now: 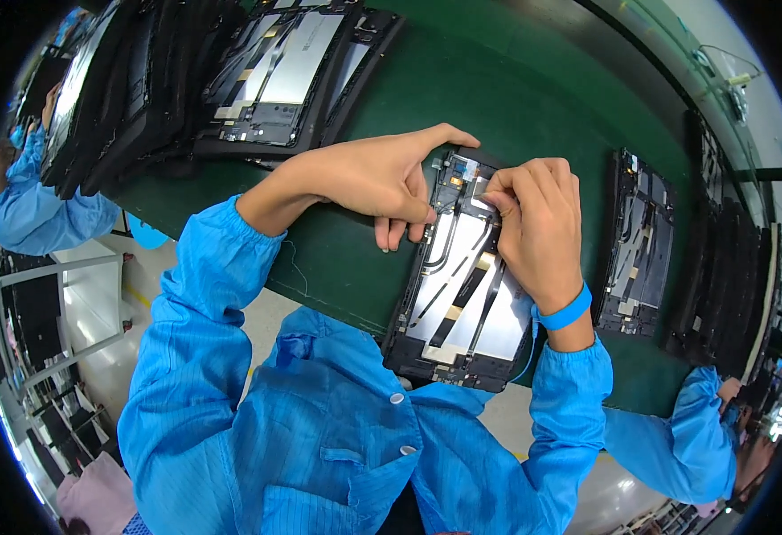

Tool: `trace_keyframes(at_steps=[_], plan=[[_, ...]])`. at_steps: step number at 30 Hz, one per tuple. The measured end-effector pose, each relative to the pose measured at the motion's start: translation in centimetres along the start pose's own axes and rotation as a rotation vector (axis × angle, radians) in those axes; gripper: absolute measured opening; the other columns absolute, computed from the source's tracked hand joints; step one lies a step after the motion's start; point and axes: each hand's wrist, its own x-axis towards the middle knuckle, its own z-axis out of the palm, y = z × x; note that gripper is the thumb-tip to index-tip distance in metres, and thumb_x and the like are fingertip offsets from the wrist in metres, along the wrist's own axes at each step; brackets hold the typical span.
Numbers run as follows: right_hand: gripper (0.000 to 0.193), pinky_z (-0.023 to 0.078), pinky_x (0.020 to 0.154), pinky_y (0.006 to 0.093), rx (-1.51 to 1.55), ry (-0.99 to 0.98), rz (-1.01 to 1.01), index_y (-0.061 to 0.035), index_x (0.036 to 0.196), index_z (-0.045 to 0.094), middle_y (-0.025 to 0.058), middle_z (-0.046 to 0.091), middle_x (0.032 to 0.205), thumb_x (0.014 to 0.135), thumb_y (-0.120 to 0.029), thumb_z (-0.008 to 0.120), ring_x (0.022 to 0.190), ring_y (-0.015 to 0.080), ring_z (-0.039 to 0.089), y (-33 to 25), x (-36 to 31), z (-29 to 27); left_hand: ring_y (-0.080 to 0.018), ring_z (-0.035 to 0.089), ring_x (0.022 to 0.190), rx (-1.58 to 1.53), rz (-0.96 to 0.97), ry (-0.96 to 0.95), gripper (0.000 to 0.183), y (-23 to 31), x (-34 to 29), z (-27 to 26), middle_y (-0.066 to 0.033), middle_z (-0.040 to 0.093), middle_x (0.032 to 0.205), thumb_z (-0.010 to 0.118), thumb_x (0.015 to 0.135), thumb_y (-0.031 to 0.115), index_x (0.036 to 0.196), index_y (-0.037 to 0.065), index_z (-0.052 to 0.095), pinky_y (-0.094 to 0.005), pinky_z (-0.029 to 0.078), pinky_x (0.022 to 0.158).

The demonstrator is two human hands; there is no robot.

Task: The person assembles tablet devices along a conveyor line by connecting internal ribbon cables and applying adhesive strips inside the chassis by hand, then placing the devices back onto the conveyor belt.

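Observation:
An opened tablet lies tilted on the green bench in front of me, its silver battery panels, dark ribbon cables and tan tape strips exposed. My left hand rests at its upper left edge, index finger stretched toward the top, thumb against the side and the other fingers apart. Over the upper right part, my right hand is closed in a pinch, thumb and index finger together at a small silvery piece. Its fingertips partly cover that piece, so its kind is unclear. A blue wrist strap with a cord circles my right wrist.
Similar opened tablets in black foam trays stand stacked at the far left. Another opened tablet lies to the right, beside a row of dark trays. Co-workers' blue sleeves show at both sides. The green bench stretches away.

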Motion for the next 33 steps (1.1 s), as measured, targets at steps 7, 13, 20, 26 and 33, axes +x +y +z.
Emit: trace_keyframes(at_steps=[7,13,20,26,33], plan=[[0.015,0.046,0.09,0.0457,-0.033,-0.092,-0.01,-0.0072,0.092,0.068,0.0089,0.064,0.092,0.082,-0.004,0.079,0.097,0.0325,0.06,-0.5,-0.1,-1.0,-0.0261,0.08,0.066,-0.035,0.013,0.074,0.09,0.1,-0.1,0.8,-0.0213,0.076,0.081,0.067,0.098,-0.005,0.173,0.006,0.02,-0.0353,0.067,0.054],[0.013,0.046,0.089,0.0466,0.036,-0.123,0.026,-0.0073,0.092,0.069,0.009,0.065,0.091,0.083,-0.002,0.077,0.096,0.0335,0.059,-0.8,-0.2,-1.4,-0.0246,0.078,0.061,-0.009,0.004,0.151,0.082,0.4,0.1,1.5,-0.0182,0.074,0.077,0.065,0.1,-0.003,0.171,0.009,0.026,-0.034,0.065,0.051],[0.01,0.046,0.086,0.0466,0.166,-0.179,0.067,-0.0056,0.089,0.069,0.0097,0.066,0.087,0.084,-0.003,0.078,0.093,0.0342,0.059,-0.3,-0.2,-2.1,-0.0232,0.075,0.057,-0.004,0.003,0.232,0.081,0.3,0.0,2.3,-0.0166,0.073,0.074,0.066,0.097,-0.004,0.17,0.008,0.032,-0.0346,0.062,0.048],[0.008,0.045,0.084,0.0458,0.171,-0.156,0.12,-0.0057,0.09,0.071,0.0096,0.066,0.084,0.088,-0.005,0.079,0.088,0.0324,0.059,-0.3,0.0,-1.7,-0.0231,0.075,0.057,0.008,-0.006,0.251,0.082,0.5,-0.2,2.4,-0.0158,0.072,0.072,0.066,0.096,-0.003,0.17,0.008,0.034,-0.0349,0.06,0.047],[0.007,0.045,0.085,0.043,0.207,-0.167,0.164,-0.0068,0.09,0.077,0.0073,0.067,0.078,0.088,-0.01,0.082,0.084,0.0288,0.061,0.3,0.3,-1.6,-0.0233,0.075,0.056,-0.004,-0.004,0.248,0.082,0.5,-0.2,2.5,-0.0148,0.072,0.072,0.068,0.096,-0.002,0.17,0.008,0.033,-0.0341,0.06,0.048]])
